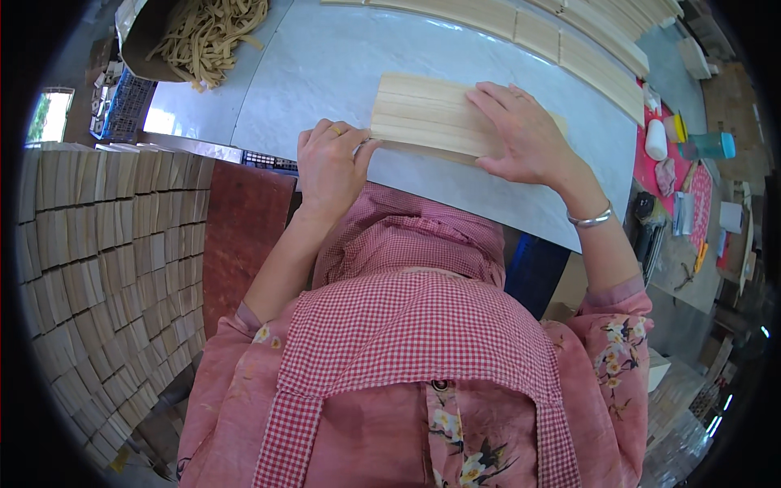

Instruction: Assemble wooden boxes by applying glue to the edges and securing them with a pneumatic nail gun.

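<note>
A short stack of pale, thin wooden slats (427, 114) lies on the glossy light table (309, 57) in front of me. My right hand (521, 134) spans its right end, thumb at the near edge and fingers over the top toward the far side. At the stack's near left corner, my left hand (332, 159) is closed, with thumb and forefinger pinched together. A small dark, shiny bit shows between those fingers, too small to name. The underside of the stack is hidden.
Long pale wooden strips (496, 24) lie along the table's far side. A container of curled tan strips (207, 37) stands at the far left. Stacked wooden pieces (114, 244) rise to my left. Bottles (656, 140) and small items stand on the right.
</note>
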Demonstrator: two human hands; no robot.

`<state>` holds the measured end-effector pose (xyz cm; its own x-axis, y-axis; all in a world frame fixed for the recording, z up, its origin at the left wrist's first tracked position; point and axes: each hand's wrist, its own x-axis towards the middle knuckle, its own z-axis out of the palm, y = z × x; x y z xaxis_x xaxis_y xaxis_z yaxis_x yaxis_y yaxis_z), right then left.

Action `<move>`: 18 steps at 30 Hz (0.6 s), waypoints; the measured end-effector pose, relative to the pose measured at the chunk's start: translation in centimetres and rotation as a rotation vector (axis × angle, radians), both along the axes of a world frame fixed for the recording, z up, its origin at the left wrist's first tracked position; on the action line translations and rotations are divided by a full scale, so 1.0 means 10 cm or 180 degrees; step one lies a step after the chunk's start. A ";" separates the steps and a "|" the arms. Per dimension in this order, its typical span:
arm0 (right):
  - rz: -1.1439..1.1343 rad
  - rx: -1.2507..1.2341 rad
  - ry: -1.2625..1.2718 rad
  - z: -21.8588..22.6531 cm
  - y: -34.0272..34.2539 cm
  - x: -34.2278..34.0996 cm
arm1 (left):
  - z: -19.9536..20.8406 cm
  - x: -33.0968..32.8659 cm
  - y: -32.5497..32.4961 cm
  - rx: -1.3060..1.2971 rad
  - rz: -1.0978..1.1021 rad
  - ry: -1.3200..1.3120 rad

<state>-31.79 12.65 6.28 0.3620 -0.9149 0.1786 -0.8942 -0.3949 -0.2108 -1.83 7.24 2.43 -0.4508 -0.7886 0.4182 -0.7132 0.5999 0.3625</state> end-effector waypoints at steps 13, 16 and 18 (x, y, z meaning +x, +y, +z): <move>-0.1960 -0.1015 -0.1123 -0.06 0.72 -0.48 | 0.03 0.06 0.04 -0.0013 -0.0132 0.0017; -0.2223 -0.0493 -0.0976 -0.19 1.16 -0.55 | 0.01 0.05 -0.01 0.0067 -0.0134 0.0051; -0.2308 -0.0469 -0.0997 -0.24 1.26 -0.49 | 0.01 0.04 -0.02 0.0080 -0.0171 0.0034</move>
